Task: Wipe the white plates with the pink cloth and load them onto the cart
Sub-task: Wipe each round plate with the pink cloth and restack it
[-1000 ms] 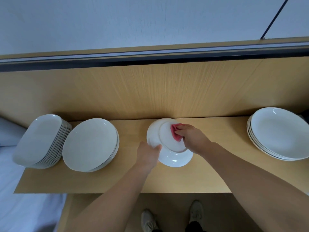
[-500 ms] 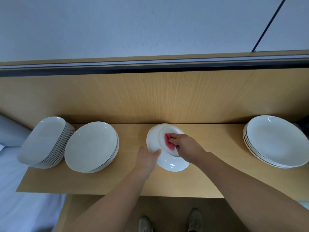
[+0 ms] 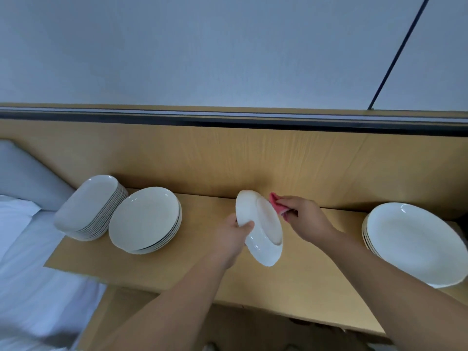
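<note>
Left grip: my left hand (image 3: 231,236) pinches the tilted plate (image 3: 258,229).
Right grip: my right hand (image 3: 309,219) bunches the pink cloth (image 3: 276,202), just right of it.

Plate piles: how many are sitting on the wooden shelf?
3. One pile of oblong plates at the far left, a round pile right beside it, and a third pile at the far right. The single plate in the left hand isn't a pile.
</note>
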### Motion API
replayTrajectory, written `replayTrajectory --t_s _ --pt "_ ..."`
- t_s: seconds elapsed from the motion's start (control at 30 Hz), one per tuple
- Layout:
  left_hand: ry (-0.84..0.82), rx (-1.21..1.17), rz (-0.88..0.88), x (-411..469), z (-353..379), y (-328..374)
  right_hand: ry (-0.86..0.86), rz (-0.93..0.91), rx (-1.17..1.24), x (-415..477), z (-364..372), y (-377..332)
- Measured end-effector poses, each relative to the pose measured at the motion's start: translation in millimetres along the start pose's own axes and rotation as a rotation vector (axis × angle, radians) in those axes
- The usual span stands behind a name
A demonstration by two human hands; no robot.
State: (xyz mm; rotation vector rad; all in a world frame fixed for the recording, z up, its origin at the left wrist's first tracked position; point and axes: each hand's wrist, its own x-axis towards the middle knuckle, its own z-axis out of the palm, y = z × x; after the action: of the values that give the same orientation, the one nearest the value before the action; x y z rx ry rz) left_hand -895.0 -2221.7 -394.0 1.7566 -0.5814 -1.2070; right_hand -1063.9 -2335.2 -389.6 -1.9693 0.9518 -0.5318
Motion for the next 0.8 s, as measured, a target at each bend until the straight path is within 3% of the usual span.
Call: replayTrajectory --t_s 0.2,0.37,0.6,0.8 --pt "0.051 0.439 0.247 -25.7 -2.4 35.3 0.050 0.039 0.170 1.1 -18.4 -13.0" --pt "0.217 0.735 0.390 -40.6 -26.4 44.8 0.051 0.047 0.227 8.8 -13.8 -26.4" --pt "0.366 1.066 0.464 -54.9 -75.4 30.5 -0.020 0.034 0.280 14.8 4.4 -50.5" --pt "0.376 1.180 0.396 -53.2 -126.2 9.8 -0.030 0.006 0.244 20.4 31.6 -76.5"
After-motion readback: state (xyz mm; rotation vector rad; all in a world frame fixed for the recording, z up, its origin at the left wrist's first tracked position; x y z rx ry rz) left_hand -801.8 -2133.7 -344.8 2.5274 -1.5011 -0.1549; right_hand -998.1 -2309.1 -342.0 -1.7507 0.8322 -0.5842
